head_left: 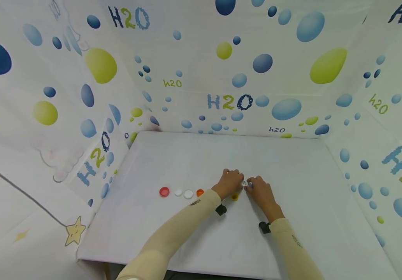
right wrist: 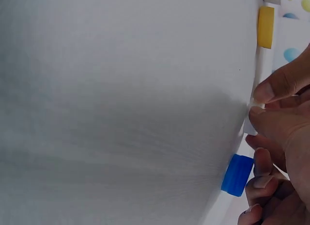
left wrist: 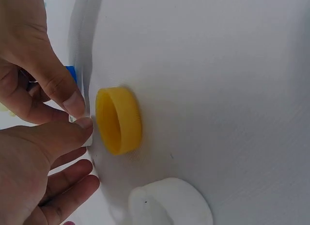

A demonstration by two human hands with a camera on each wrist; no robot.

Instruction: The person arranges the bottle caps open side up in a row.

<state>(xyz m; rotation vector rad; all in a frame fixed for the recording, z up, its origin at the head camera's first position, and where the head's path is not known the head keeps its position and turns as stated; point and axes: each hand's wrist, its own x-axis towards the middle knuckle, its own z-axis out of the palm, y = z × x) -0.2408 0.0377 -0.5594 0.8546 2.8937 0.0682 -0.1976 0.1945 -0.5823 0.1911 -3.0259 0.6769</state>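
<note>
My left hand (head_left: 229, 183) and right hand (head_left: 262, 193) meet over the white table. Between their thumbs and fingertips they pinch a small white bottle cap (head_left: 244, 183) with faint dark markings; the fingers cover most of it. A yellow bottle cap (left wrist: 128, 120) lies on its side in the left wrist view, close by the fingertips, and a larger white cap (left wrist: 186, 203) sits lower in that view. In the right wrist view a blue bottle cap (right wrist: 237, 175) stands beside the curled lower fingers of the right hand (right wrist: 286, 137).
Left of the hands a row runs across the table (head_left: 144, 229): a red cap (head_left: 164, 191), a small white disc (head_left: 178, 192), a white ring-like cap (head_left: 188, 194) and an orange cap (head_left: 200, 192), partly beside the left sleeve. Printed sheets (head_left: 193, 58) stand around the table's back and sides.
</note>
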